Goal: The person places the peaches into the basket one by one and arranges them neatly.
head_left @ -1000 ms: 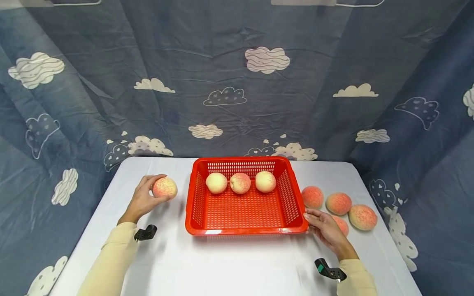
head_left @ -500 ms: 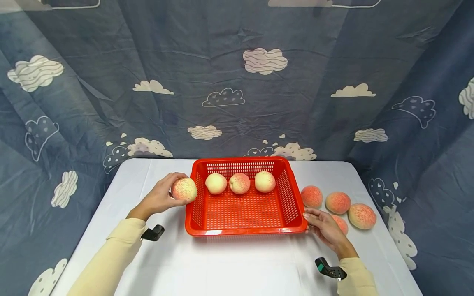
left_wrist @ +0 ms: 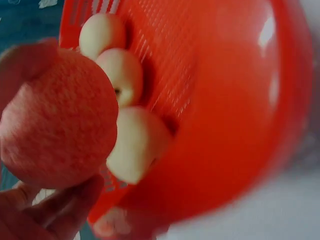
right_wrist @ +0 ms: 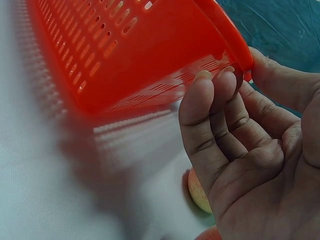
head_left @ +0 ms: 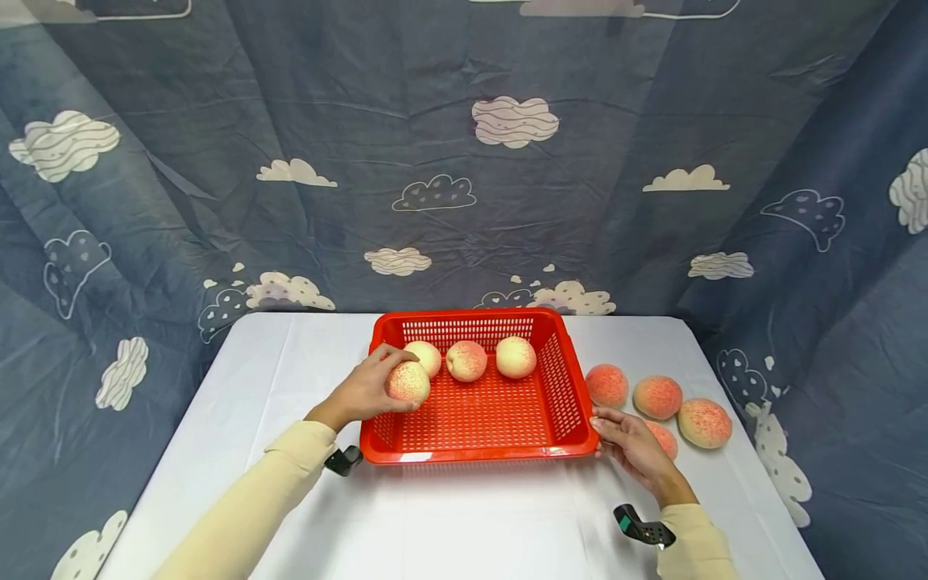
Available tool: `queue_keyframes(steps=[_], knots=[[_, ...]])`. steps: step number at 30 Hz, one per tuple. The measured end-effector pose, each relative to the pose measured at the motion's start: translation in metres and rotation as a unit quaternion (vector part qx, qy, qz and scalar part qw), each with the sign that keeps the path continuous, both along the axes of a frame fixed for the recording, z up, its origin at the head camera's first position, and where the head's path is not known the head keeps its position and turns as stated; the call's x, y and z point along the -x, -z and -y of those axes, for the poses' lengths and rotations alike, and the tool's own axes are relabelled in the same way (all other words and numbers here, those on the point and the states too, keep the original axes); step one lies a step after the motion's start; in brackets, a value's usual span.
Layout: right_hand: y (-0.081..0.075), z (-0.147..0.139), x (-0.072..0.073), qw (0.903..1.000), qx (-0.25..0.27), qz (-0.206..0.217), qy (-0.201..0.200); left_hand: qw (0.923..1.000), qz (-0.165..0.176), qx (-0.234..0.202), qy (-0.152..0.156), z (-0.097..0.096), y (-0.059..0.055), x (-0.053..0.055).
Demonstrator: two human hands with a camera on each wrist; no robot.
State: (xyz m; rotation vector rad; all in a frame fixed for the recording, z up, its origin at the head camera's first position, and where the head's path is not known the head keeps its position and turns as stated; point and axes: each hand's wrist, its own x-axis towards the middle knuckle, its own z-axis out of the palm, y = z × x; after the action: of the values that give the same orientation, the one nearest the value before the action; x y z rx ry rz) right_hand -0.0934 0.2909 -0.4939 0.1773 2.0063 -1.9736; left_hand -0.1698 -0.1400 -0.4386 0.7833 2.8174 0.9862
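Observation:
My left hand point(head_left: 360, 393) grips a speckled pale-and-red peach point(head_left: 408, 383) over the left side of a red plastic basket point(head_left: 471, 457). In the left wrist view this peach point(left_wrist: 60, 120) sits between thumb and fingers, its red side facing the camera. Along the basket's back lie three more peaches: a pale one point(head_left: 426, 356) partly hidden by the held one, a redder one point(head_left: 466, 361) and another pale one point(head_left: 516, 357). At the basket's right front corner my right hand point(head_left: 636, 453) pinches the rim, thumb above and curled fingers below, as the right wrist view shows of the basket point(right_wrist: 150, 55).
Several reddish peaches lie on the white table point(head_left: 478, 524) right of the basket, among them one point(head_left: 606, 385) by its wall and a larger one point(head_left: 705, 423) farther right. A dark cloud-print curtain point(head_left: 435, 105) hangs behind and at both sides.
My left hand has carried the peach rightward, from over the table at the left to over the inside of the basket. The right hand keeps its hold on the rim.

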Motion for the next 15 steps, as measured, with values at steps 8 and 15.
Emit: queue_keyframes(steps=[8,15], knots=[[-0.001,0.001,-0.001,1.0000,0.002,-0.001,0.002,0.9941,0.021,0.077,-0.074,-0.025,0.013,-0.005],[0.000,0.002,-0.001,1.0000,0.000,-0.003,-0.001,0.9860,0.059,0.113,-0.107,-0.038,0.025,-0.007]])
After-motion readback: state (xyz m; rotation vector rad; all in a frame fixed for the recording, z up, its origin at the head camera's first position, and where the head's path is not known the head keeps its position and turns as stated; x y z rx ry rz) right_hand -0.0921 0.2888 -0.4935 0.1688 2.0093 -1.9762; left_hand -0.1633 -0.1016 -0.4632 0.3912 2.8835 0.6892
